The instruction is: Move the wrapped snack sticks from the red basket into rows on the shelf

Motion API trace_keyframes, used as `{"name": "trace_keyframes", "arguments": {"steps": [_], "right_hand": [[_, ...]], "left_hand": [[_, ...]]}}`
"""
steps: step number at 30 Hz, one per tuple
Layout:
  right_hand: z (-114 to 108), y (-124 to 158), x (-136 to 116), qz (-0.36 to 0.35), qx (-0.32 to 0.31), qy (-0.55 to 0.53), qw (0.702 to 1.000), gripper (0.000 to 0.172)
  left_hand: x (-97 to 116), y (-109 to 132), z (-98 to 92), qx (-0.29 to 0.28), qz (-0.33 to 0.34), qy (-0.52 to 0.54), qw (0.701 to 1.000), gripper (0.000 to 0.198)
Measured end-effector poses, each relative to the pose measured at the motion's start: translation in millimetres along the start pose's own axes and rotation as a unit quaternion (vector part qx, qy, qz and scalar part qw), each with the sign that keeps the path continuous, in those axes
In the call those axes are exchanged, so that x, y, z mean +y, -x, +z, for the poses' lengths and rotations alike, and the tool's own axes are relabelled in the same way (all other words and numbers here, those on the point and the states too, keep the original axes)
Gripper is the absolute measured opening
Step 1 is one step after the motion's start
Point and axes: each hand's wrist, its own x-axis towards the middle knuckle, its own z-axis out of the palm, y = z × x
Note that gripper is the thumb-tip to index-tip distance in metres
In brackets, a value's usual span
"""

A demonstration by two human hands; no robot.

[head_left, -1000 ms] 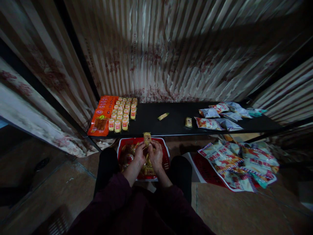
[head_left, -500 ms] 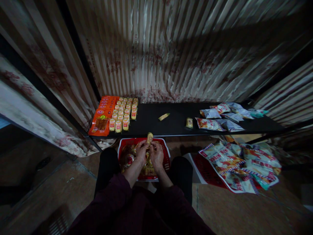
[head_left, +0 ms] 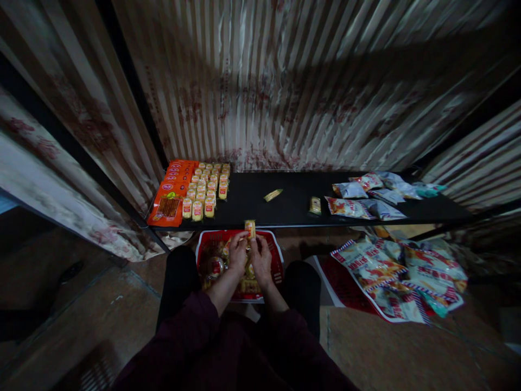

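My left hand point(head_left: 237, 252) and my right hand point(head_left: 261, 257) are together over a red basket point(head_left: 277, 260) between my knees. Both pinch a small yellow snack packet point(head_left: 249, 228), held upright above the basket's far rim. The basket holds several more wrapped snacks point(head_left: 214, 266). Just beyond it runs a black shelf point(head_left: 285, 209). On the shelf's left end, small yellow packets point(head_left: 205, 187) stand in neat rows beside orange packs point(head_left: 169, 201).
Two loose yellow packets point(head_left: 272, 194) point(head_left: 314, 205) lie mid-shelf. Silver and red snack bags point(head_left: 366, 195) sit on the shelf's right end. Larger snack bags point(head_left: 401, 274) are heaped on the floor at right. Striped curtains hang behind the shelf.
Both hands have shifted slightly right and up with the yellow packet, which has turned upright. Nothing on the shelf has moved.
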Motion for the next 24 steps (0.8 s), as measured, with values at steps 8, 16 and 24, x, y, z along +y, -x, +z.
{"name": "trace_keyframes", "arguments": {"steps": [8,16,24], "right_hand": [[8.8,-4.6,6.6,0.003,-0.002,-0.093,0.996,0.043],[7.2,-7.5,5.7,0.014,-0.027,-0.039,0.999,0.044],[11.1,-12.1,17.6,-0.008,-0.001,0.021,1.000,0.047]], "left_hand": [[4.4,-0.3,2.6,0.032,0.039,-0.083,0.995,0.029],[11.4,0.5,3.5,0.065,0.061,-0.085,0.992,0.032],[15.3,-0.7,0.4,0.067,0.085,-0.138,0.984,0.032]]}}
